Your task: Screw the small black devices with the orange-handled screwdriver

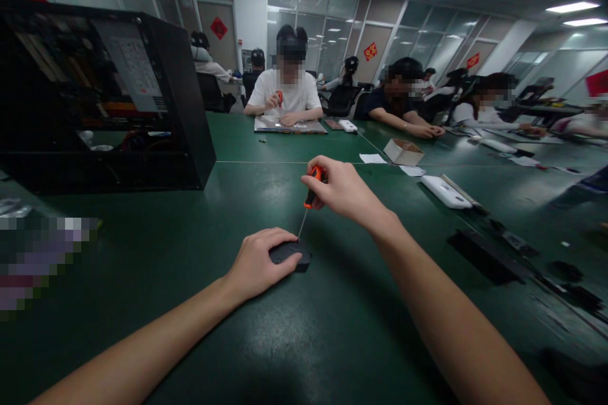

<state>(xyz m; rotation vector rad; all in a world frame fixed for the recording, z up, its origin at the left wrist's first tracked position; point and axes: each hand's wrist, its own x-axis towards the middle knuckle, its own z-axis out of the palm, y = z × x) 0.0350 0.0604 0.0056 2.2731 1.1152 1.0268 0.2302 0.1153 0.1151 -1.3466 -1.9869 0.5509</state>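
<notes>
A small dark block-shaped case [291, 255] lies on the green table [266, 329]. My left hand [261, 262] grips it from the left, thumb on the near side and fingers along the far side. Above it, my right hand [335, 186] is closed round the handle of an orange and black screwdriver [311, 193]. The screwdriver leans slightly, and its thin shaft runs down to the far edge of the case's top, close to my left fingertips. Whether the tip sits in a screw is too small to make out.
An open black computer case [175, 101] stands at the left. At the right are a white device [445, 192], dark parts [487, 256] and a small cardboard box [403, 152]. Across the table, a person in a white shirt [311, 92] holds another screwdriver.
</notes>
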